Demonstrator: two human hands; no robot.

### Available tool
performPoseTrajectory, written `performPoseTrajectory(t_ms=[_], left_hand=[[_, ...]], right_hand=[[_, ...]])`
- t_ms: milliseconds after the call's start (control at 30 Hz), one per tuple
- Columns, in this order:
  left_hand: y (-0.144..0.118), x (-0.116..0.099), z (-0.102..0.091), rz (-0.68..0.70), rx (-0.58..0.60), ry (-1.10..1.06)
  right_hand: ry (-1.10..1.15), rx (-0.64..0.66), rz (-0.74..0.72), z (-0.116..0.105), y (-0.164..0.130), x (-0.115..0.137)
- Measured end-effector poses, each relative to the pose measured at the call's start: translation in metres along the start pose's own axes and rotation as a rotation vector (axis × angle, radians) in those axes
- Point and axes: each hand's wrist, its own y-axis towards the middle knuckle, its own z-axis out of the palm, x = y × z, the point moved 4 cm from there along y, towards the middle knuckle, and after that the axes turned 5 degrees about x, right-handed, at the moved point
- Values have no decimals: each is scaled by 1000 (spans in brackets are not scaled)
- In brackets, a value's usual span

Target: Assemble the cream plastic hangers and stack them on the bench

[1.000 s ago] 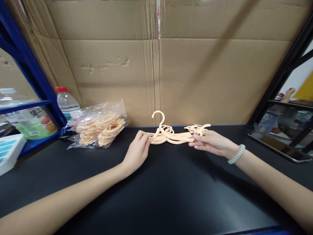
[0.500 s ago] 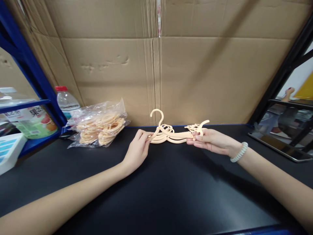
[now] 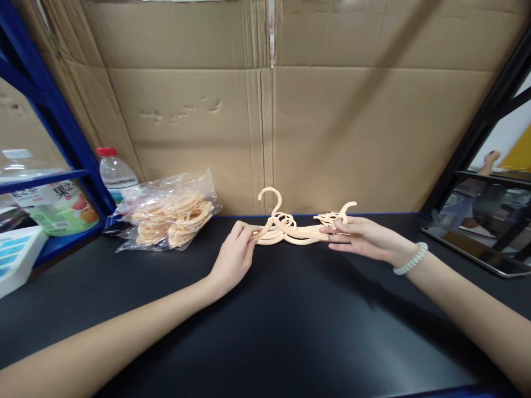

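Note:
A peach-coloured clothes hanger [image 3: 305, 230] stands out at the middle of the black table, its curved hook [image 3: 271, 193] pointing up. My left hand [image 3: 232, 258] pinches the hanger's left arm between thumb and fingers. At the other end, my right hand [image 3: 369, 239] closes thumb and forefinger on a small curved hook piece [image 3: 347, 209] of the same colour, and its fingertips are by the hanger's right end. Whether they touch the hanger is hard to make out. Behind and below the hanger lie several more peach-coloured curved parts [image 3: 271, 239], partly covered by it.
Left of my hands, a clear plastic bag [image 3: 172, 213] holds several peach-coloured parts. Behind it stands a red-capped bottle [image 3: 116, 171], with a large labelled bottle [image 3: 53, 202] and a white tray [image 3: 20, 260] farther left. A dark flat device [image 3: 468, 251] lies right. Cardboard [image 3: 373, 121] closes the back.
The view has shifted slightly. My right hand has turned the hook piece a little and drawn it slightly up from the hanger's right end. My left hand keeps its hold.

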Motion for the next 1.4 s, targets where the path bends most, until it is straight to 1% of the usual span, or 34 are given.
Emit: performPoseTrajectory(t_ms=[67,133,233,433,667,900,1133,1233,1400], left_hand=[[0,-1,0,7,-1,2],[0,-2,0,17,-3,5],[0,-2,0,27,-7,18],[0,-1,0,22,-8,35],[0,-3,-3,13,-35,4],[0,-3,-1,28,-10,36],[-1,-1,0,15,-16,52],[-1,-1,0,12,-14,54],[0,0,0,14,-9,48]], right_hand=[[37,36,62,4,-1,-4],[37,19,98,5,1,-8],[16,-27,116,4,3,-12],[36,-22,149,3,4,-12],[33,-41,145,0,2,-10],[-13,-8,152,1,1,-11],[55,39,178,2,0,-11],[34,16,185,2,0,-10],[4,-65,151,1,1,-10]])
